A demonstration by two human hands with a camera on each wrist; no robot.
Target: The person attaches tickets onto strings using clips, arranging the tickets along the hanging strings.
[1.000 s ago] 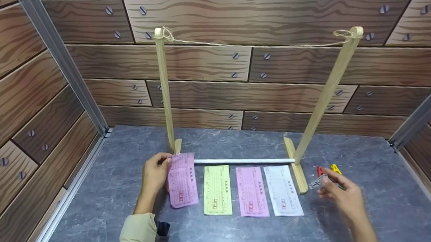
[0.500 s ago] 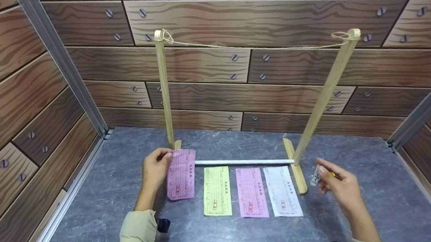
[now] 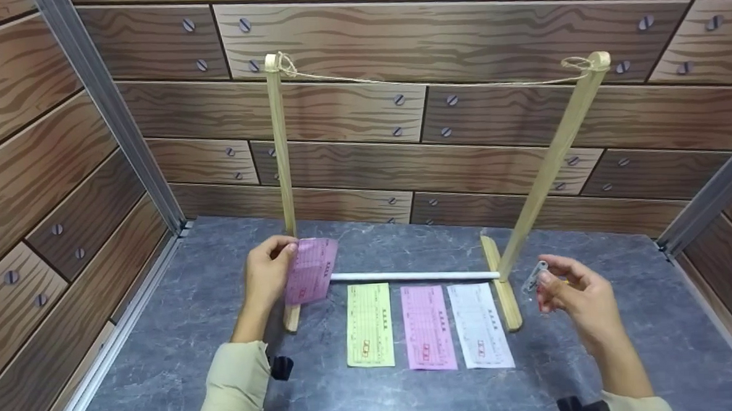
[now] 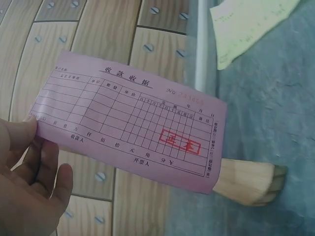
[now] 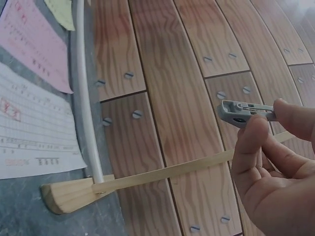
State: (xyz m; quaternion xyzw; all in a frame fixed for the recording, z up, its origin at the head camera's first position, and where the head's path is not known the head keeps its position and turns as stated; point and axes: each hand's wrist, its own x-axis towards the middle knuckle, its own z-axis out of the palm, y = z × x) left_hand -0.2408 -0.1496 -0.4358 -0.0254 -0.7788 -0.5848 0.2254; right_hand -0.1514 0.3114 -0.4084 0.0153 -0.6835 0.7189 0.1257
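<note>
A pink slip (image 3: 311, 270) is pinched at its upper left edge by the left hand (image 3: 267, 274), thumb on the near face and fingers behind, so this grip is closed on the paper. The slip is held lifted off the grey table (image 3: 162, 350), tilted, just in front of the foot of the left wooden post (image 3: 280, 147). In the left wrist view a printed grid and a red stamp are seen on the slip (image 4: 129, 120), and the hand (image 4: 29, 196) is at the lower left corner.

A small grey clip (image 3: 533, 276) is pinched between thumb and forefinger of the right hand (image 3: 577, 302), raised above the table just right of the right wooden post (image 3: 552, 160). In the right wrist view the clip (image 5: 244, 113) is seen gripped at one end by the fingertips (image 5: 290, 118).

Between the post tops a string (image 3: 434, 80) is stretched, and a white rod (image 3: 415, 276) joins the feet. Just in front of the rod, flat on the table, lie a yellow slip (image 3: 368, 324), a second pink slip (image 3: 427, 326) and a white slip (image 3: 479, 325), side by side.
</note>
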